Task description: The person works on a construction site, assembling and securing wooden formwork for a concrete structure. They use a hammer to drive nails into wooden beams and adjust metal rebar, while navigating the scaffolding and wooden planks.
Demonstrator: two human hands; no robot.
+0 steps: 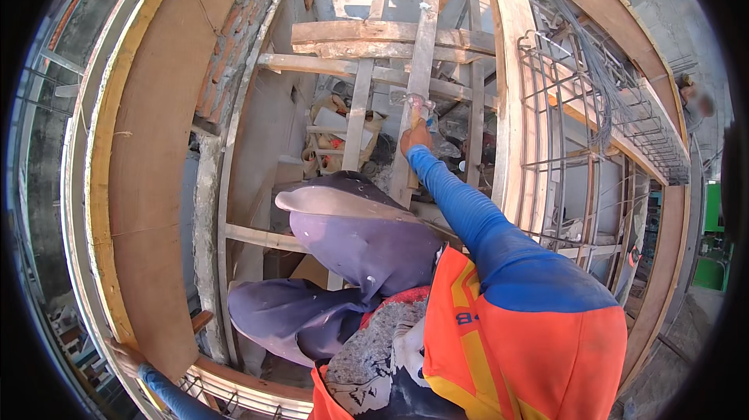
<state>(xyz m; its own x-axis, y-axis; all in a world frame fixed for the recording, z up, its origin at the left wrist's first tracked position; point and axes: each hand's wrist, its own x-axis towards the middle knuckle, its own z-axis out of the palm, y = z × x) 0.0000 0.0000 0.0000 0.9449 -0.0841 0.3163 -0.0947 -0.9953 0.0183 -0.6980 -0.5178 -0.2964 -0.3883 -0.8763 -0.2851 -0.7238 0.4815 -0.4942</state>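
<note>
Clasping a hammer (415, 99) in the right hand (417, 137), over a plank (427, 26). Resting the left hand (126, 359) by a brown board (152, 186); cannot quite tell that grip.

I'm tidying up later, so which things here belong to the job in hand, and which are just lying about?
In use, judging by the hands:
hammer, held in the right hand
plank it overlaps in view
brown panel, its edge by the left hand

Apparently just lying about, untouched:
grey wire bundle
clutter below
</note>
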